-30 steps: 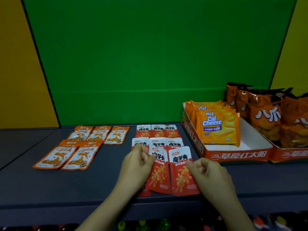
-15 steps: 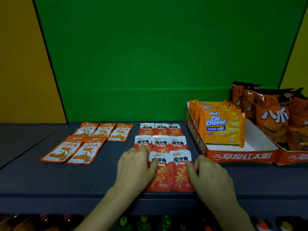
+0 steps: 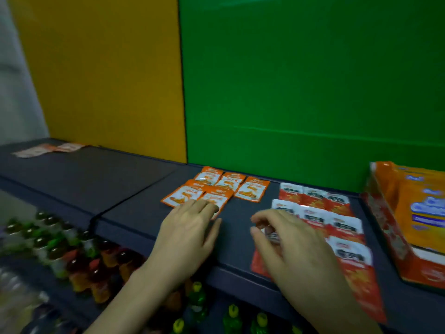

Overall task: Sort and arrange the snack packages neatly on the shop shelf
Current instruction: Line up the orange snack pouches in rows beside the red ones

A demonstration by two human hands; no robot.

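Note:
Several orange snack packets [image 3: 250,189] lie flat in two rows on the dark shelf [image 3: 120,189]. To their right, red-and-white snack packets [image 3: 313,201] lie in rows running toward the front edge. My left hand [image 3: 190,235] rests flat on the shelf, fingers apart, its fingertips touching the nearest orange packet [image 3: 216,198]. My right hand [image 3: 296,254] hovers over the front left red packet [image 3: 261,261], thumb and forefinger curled around its white top edge. Another red packet [image 3: 356,273] lies just right of that hand.
A red display tray [image 3: 385,225] with orange Cal Cheese wafer packs [image 3: 421,213] stands at the right. More packets [image 3: 48,149] lie far back left on the shelf. Bottles [image 3: 72,256] fill the lower shelf below the front edge. Yellow and green panels back the shelf.
My view has swung left and closer. My left hand moved off the red packets to the orange ones. My right hand shifted left onto the front left red packet.

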